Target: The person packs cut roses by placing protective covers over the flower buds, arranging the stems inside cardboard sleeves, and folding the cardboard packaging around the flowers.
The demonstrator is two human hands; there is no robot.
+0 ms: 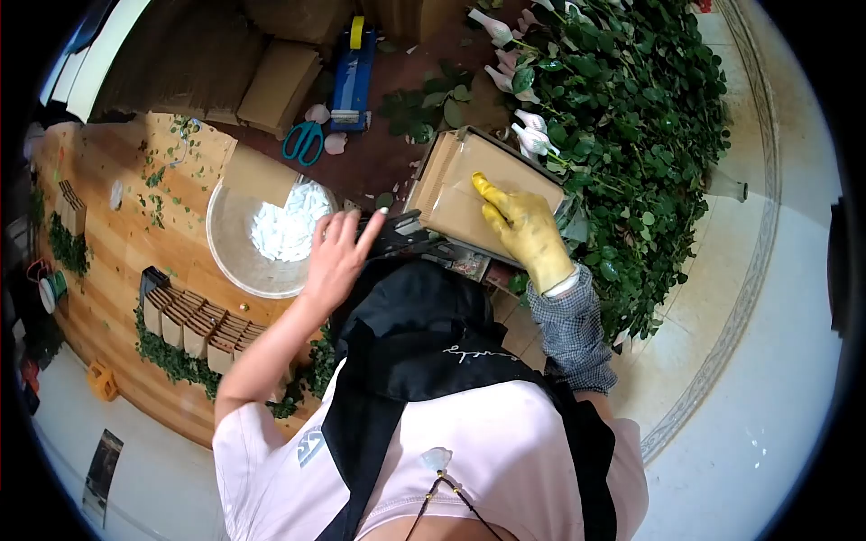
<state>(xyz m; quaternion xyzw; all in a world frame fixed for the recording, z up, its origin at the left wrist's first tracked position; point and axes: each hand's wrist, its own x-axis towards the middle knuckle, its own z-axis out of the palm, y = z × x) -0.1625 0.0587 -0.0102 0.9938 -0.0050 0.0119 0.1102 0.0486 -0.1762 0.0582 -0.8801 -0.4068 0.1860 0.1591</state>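
My left hand (pixel 338 252) is bare, its fingers spread, beside the right rim of a round tub (pixel 216 236) that holds small white pieces (pixel 287 225). Nothing shows in its grasp. On my right hand (pixel 519 221) is a yellow glove; its fingers rest over a flat brown cardboard piece (pixel 451 206) in a dark-edged holder, and the hand holds nothing that I can see. A black metal part (pixel 401 236) lies between the two hands.
Leafy stems (pixel 622 171) with pale pink rose buds (pixel 532 137) are heaped at the right. Teal scissors (pixel 304 144) and a blue tape dispenser (pixel 352 86) lie beyond the tub. Wrapped bundles (pixel 194 326) stand on the wooden floor at the left.
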